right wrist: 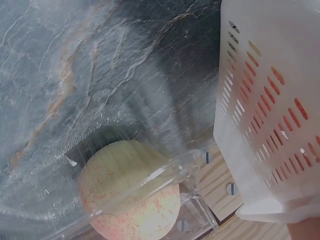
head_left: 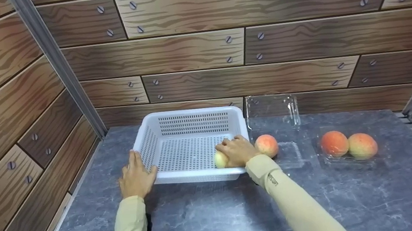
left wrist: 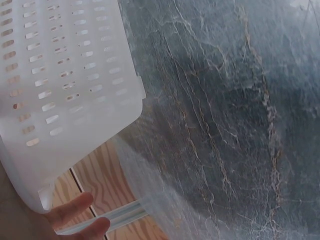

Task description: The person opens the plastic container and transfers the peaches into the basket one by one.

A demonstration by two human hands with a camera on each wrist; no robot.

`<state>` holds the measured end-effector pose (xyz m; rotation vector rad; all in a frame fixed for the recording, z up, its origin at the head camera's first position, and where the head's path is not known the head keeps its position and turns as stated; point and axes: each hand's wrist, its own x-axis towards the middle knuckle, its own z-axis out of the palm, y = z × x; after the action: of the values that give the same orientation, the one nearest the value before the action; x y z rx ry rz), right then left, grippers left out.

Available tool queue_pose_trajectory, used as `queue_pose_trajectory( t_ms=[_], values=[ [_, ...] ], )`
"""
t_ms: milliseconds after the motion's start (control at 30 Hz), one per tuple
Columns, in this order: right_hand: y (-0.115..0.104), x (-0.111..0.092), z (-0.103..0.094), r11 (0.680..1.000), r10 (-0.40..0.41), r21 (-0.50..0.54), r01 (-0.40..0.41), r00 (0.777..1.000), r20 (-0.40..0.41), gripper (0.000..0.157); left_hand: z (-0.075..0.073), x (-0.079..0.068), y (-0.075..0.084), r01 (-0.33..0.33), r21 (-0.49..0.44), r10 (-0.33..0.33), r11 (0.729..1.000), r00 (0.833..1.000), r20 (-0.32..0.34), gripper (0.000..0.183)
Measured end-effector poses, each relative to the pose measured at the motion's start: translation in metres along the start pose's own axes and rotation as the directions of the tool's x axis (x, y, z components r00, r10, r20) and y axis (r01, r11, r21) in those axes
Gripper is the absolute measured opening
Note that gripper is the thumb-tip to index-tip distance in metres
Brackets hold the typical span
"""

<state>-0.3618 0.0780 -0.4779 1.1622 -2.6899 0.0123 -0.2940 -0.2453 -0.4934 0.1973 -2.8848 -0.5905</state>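
A white perforated plastic basket (head_left: 197,174) stands on the grey marbled table. My left hand (head_left: 137,177) rests at its front left corner, fingers fairly straight along the outside of the rim and thumb spread toward the front edge. In the left wrist view, two fingers (left wrist: 72,210) extend past the basket's rim. My right hand (head_left: 238,151) reaches over the right rim and grips a pale yellow peach (head_left: 220,160) inside the basket, its fingers covering much of the fruit. Through the slots in the right wrist view, reddish colour shows.
Just right of the basket, another peach (head_left: 267,145) sits in an open clear plastic clamshell (head_left: 292,156), its lid (head_left: 271,112) raised at the back. Farther right, two peaches (head_left: 334,143) lie in a second clear container (head_left: 345,162). Wood-patterned walls (head_left: 198,50) enclose the table.
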Motion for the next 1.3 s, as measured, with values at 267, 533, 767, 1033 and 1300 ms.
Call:
queue_pose_trajectory(
  t_ms=[267, 533, 767, 1033, 1300],
  values=[
    [-0.001, 0.003, -0.001, 0.997, 0.064, 0.045, -0.068, 0.995, 0.081, 0.053, 0.0, -0.001, 0.0, -0.004, 0.005, 0.004, 1.0, 1.0, -0.012, 0.081],
    [-0.002, 0.002, 0.006, 0.997, 0.073, 0.018, -0.072, 0.996, -0.056, 0.052, -0.001, -0.003, -0.001, -0.01, 0.012, 0.01, 1.0, 1.0, -0.009, 0.081],
    [-0.002, 0.003, 0.008, 0.996, 0.087, 0.012, -0.086, 0.986, -0.146, 0.045, -0.002, -0.002, 0.001, 0.008, 0.005, -0.008, 1.0, 1.0, 0.015, 0.081],
    [-0.003, 0.003, 0.009, 0.992, 0.119, 0.067, -0.11, 0.981, -0.151, 0.046, -0.002, -0.003, 0.001, 0.014, 0.0, -0.014, 1.0, 1.0, 0.027, 0.08],
    [-0.005, 0.004, 0.008, 0.99, 0.135, 0.063, -0.126, 0.973, -0.185, 0.042, -0.002, -0.002, 0.001, 0.014, -0.006, -0.014, 1.0, 1.0, 0.017, 0.081]
  ],
)
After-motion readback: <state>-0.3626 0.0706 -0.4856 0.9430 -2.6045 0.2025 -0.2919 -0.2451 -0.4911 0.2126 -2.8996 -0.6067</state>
